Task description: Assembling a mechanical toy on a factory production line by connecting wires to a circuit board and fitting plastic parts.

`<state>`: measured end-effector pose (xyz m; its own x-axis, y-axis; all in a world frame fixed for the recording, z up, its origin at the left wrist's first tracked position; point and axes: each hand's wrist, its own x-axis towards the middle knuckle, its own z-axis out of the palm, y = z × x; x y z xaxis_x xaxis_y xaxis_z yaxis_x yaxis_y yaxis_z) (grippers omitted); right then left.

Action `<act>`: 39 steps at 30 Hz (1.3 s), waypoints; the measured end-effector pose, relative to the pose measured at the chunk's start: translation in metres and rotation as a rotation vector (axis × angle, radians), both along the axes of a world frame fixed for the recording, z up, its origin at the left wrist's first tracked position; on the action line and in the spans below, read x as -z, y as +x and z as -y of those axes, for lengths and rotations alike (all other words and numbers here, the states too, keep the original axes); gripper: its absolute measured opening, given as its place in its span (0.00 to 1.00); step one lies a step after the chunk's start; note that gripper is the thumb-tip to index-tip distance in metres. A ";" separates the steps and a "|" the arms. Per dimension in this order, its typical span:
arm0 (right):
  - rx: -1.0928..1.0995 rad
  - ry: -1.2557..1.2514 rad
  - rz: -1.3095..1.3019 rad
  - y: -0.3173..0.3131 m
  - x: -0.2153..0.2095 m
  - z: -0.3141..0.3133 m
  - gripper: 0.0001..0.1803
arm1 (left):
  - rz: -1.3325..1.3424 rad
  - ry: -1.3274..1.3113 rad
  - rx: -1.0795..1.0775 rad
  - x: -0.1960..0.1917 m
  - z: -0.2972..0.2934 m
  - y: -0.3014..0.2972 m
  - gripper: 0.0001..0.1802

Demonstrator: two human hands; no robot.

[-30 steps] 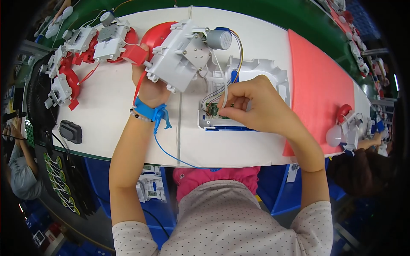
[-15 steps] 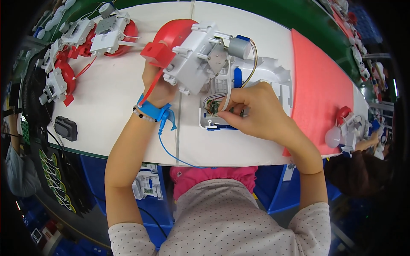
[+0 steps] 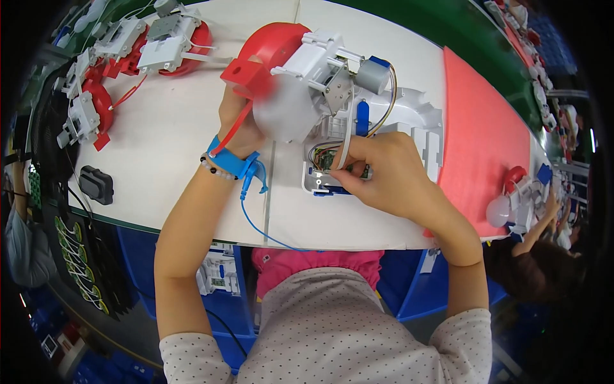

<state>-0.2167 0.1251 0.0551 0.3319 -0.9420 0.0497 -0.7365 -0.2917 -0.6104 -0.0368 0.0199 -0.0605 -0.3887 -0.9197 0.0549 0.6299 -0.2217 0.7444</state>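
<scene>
My left hand (image 3: 238,130) is wrapped round the red end of a red-and-white motor assembly (image 3: 322,56), holding it up at a tilt. A silver cylindrical motor (image 3: 373,76) with coloured wires is fixed at its right side. Over its lower left part lies a pale, rounded, blurred area. Below it, a white plastic housing (image 3: 309,182) rests on the table with a green circuit board (image 3: 327,160) inside. My right hand (image 3: 385,168) is closed, thumb and finger pinching the lower end of a white flat cable (image 3: 349,131) beside the board. The cable's tip is hidden by the fingers.
Several similar red-and-white assemblies (image 3: 167,45) stand at the far left. A black block (image 3: 96,184) lies at the left edge. A pink foam sheet (image 3: 476,141) covers the right side, with another assembly (image 3: 511,201) beyond. A blue cord (image 3: 259,232) runs from my left wristband.
The held assembly has shifted slightly right, and a pale rounded blur now covers part of its white frame. My right hand stays at the board, still pinching the cable.
</scene>
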 end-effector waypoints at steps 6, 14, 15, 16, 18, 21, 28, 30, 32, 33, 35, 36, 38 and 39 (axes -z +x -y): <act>-0.006 -0.018 -0.079 0.001 -0.001 -0.002 0.05 | 0.088 -0.012 -0.029 -0.019 -0.004 -0.001 0.24; -0.018 -0.005 -0.099 0.006 -0.001 -0.002 0.06 | -0.257 -0.106 0.190 -0.030 -0.002 0.000 0.23; -0.023 -0.019 -0.098 0.005 0.000 -0.002 0.06 | -0.213 -0.169 0.113 -0.035 -0.004 -0.004 0.23; -0.028 -0.033 -0.097 0.004 0.000 -0.002 0.06 | -0.216 -0.170 0.108 -0.039 -0.005 -0.007 0.23; -0.030 -0.037 -0.111 0.004 0.001 -0.002 0.06 | -0.157 -0.231 0.067 -0.046 -0.006 -0.010 0.23; -0.032 -0.036 -0.126 0.005 0.000 -0.002 0.06 | -0.084 -0.207 0.053 -0.052 -0.009 -0.008 0.23; -0.060 -0.089 -0.160 0.008 0.003 -0.001 0.08 | -0.082 -0.197 0.033 -0.052 -0.009 -0.008 0.22; -0.073 -0.095 -0.155 0.010 0.002 0.000 0.08 | -0.080 -0.178 0.043 -0.052 -0.009 -0.007 0.21; -0.088 -0.102 -0.151 0.012 0.001 0.000 0.09 | -0.133 -0.173 0.081 -0.050 -0.007 -0.005 0.21; -0.090 -0.080 -0.126 0.013 0.001 0.001 0.09 | -0.183 -0.170 0.119 -0.049 -0.006 -0.004 0.21; -0.095 -0.056 -0.101 0.016 0.003 0.000 0.09 | -0.225 -0.168 0.151 -0.046 -0.004 -0.001 0.21; -0.098 -0.046 -0.103 0.017 0.002 -0.001 0.10 | -0.270 -0.170 0.187 -0.046 -0.003 -0.001 0.21; -0.105 -0.034 -0.107 0.017 0.003 -0.001 0.10 | -0.249 -0.178 0.169 -0.047 -0.005 0.000 0.21; -0.125 -0.029 -0.075 0.017 0.004 -0.002 0.10 | -0.226 -0.190 0.154 -0.049 -0.006 -0.002 0.22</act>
